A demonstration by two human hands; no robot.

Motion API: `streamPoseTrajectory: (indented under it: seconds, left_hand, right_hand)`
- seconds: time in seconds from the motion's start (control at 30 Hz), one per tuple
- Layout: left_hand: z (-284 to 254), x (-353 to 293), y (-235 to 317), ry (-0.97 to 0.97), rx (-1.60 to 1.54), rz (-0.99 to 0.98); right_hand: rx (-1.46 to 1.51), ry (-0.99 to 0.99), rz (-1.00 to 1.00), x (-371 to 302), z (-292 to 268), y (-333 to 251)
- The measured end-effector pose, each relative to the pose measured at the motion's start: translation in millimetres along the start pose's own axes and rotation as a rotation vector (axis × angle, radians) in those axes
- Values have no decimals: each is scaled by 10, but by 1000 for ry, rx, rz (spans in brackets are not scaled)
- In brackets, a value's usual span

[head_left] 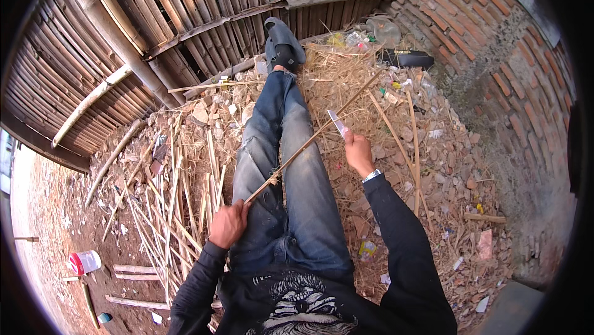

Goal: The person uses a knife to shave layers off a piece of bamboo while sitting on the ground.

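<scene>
My left hand (228,224) is closed round the near end of a long, thin bamboo strip (301,150). The strip slants up and to the right across my legs, with a frayed tuft of fibre partway along it. My right hand (358,152) grips a knife (336,122), its pale flat blade pointing up and left. The blade lies close to the strip's far half; I cannot tell whether they touch. The knife's handle is hidden in my fist. My legs in worn jeans (312,205) stretch out straight under the strip.
Split bamboo strips (179,211) lie heaped left of my legs. More strips (416,149) rest on the rubble at right. A bamboo fence (204,1) stands ahead, a brick wall (513,75) at right. Farther left sits a red and white bucket (85,262).
</scene>
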State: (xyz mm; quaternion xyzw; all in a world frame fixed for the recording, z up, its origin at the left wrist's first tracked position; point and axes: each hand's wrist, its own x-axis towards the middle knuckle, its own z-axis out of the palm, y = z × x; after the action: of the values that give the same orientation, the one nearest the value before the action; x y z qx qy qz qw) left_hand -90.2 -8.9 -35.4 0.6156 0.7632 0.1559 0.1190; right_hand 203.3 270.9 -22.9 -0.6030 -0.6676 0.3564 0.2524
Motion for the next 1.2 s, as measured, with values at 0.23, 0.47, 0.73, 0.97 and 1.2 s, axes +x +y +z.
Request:
streamPoseTrajectory:
  seconds: [0.23,0.47,0.73,0.97,1.2]
  left_hand:
    - [102,214,191,-40,-54,-72]
    - [63,301,318,-43,-136,-10]
    - [-29,283,361,-45,-110,-64]
    - [120,323,351,-16,-192,-33]
    - [243,405,382,-42,-232,-91]
  right_hand:
    - [-106,-351,-194,-484,229,-202]
    - [329,-812,287,-286,206,-45]
    - [-70,-41,-165,-132,151,-319]
    - [-108,-219,-230,-283,305,-134]
    - [-88,-282,-187,-360,317,-89]
